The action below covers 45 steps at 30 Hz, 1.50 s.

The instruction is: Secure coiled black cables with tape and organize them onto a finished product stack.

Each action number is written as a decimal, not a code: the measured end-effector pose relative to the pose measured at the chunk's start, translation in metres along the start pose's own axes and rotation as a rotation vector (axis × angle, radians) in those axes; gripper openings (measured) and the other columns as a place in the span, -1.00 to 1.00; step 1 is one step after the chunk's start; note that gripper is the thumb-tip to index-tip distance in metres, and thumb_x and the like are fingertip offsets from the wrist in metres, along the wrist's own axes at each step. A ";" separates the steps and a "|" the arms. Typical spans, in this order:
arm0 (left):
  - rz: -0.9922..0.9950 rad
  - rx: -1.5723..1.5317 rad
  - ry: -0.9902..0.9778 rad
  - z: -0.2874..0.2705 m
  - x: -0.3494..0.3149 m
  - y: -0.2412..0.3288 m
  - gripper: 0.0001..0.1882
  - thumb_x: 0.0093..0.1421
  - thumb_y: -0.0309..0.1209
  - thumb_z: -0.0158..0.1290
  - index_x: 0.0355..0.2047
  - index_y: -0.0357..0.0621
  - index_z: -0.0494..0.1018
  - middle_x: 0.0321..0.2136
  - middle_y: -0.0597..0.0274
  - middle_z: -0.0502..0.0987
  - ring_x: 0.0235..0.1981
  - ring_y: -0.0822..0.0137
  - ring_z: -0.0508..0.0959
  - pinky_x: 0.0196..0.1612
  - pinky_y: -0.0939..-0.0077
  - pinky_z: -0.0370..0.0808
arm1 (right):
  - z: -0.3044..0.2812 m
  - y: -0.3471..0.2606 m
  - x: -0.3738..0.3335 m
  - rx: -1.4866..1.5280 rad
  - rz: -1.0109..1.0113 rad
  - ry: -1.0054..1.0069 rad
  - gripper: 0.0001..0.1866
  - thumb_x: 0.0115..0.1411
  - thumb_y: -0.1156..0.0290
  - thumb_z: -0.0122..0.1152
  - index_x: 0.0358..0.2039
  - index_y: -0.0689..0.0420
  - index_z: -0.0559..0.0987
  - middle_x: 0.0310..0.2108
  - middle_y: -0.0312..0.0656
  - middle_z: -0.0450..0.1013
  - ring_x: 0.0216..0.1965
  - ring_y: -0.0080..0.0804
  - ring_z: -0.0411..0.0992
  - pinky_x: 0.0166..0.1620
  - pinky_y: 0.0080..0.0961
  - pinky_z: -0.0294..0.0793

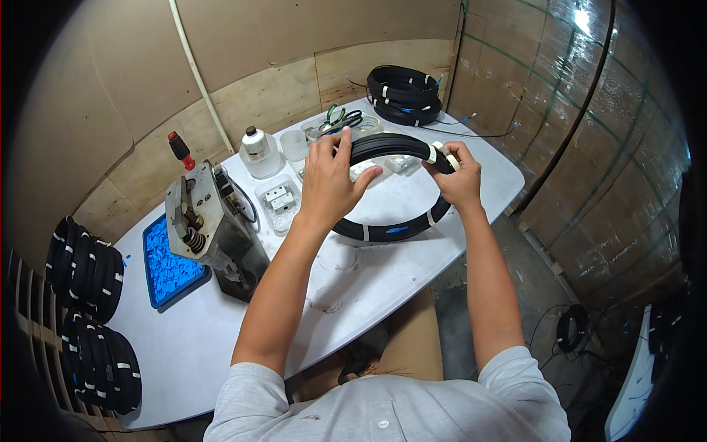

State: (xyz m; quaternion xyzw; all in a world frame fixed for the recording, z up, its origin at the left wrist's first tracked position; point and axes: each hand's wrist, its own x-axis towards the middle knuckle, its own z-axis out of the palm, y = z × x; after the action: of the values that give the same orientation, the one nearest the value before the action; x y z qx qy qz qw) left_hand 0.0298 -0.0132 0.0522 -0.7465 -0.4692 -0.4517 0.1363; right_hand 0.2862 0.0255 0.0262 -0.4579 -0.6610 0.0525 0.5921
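Note:
A large coil of black cable (383, 233) is held tilted above the table in front of me, with white tape bands around it and a blue connector on its lower side. My left hand (330, 177) is around the coil's left side, thumb inside the ring and index finger stretched up. At the upper right, my right hand (458, 175) grips the coil together with a narrow white ring that looks like a tape roll (446, 156). Part of the coil is hidden behind my left hand.
On the white table (471, 147) stand a metal hand press (213, 214), a blue tray of small blue pieces (168, 258), a white bottle (256, 143), pliers (335, 118) and stacked cable coils (401, 96). More coils (85, 272) hang at the left edge. Wrapped boxes (582, 147) rise at right.

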 end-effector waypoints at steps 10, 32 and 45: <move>-0.079 -0.183 -0.101 0.008 0.017 -0.004 -0.56 0.03 -0.30 0.34 -0.14 -0.22 0.48 -0.32 -0.05 0.59 -0.30 -0.09 0.59 -0.27 0.11 0.49 | -0.019 0.003 -0.010 0.059 -0.126 -0.065 -0.45 -0.13 0.12 0.65 -0.28 0.13 0.52 -0.44 -0.27 0.55 -0.41 -0.48 0.51 -0.26 -0.51 0.53; 0.162 0.078 0.236 0.019 0.001 -0.003 -0.53 0.07 -0.59 0.08 0.04 -0.13 0.45 -0.06 0.01 0.50 -0.10 -0.05 0.51 -0.05 0.10 0.44 | -0.014 -0.062 0.067 0.068 0.256 -0.581 -0.73 0.11 0.23 0.47 -0.39 0.18 0.64 -0.53 -0.40 0.50 -0.49 -0.70 0.39 -0.40 -0.69 0.37; 0.104 -0.189 -0.117 0.010 0.020 -0.002 -0.77 -0.05 -0.50 0.13 -0.35 -0.25 0.40 -0.45 -0.04 0.49 -0.37 -0.13 0.53 -0.28 0.05 0.50 | -0.014 -0.046 0.060 0.126 0.078 -0.434 -0.75 0.14 0.28 0.45 -0.37 0.18 0.61 -0.48 -0.40 0.53 -0.43 -0.70 0.42 -0.35 -0.65 0.42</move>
State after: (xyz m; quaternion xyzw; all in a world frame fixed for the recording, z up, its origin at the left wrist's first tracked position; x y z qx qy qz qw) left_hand 0.0363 0.0059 0.0628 -0.8045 -0.3924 -0.4418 0.0606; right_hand 0.2799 0.0321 0.1028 -0.4232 -0.7501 0.2138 0.4611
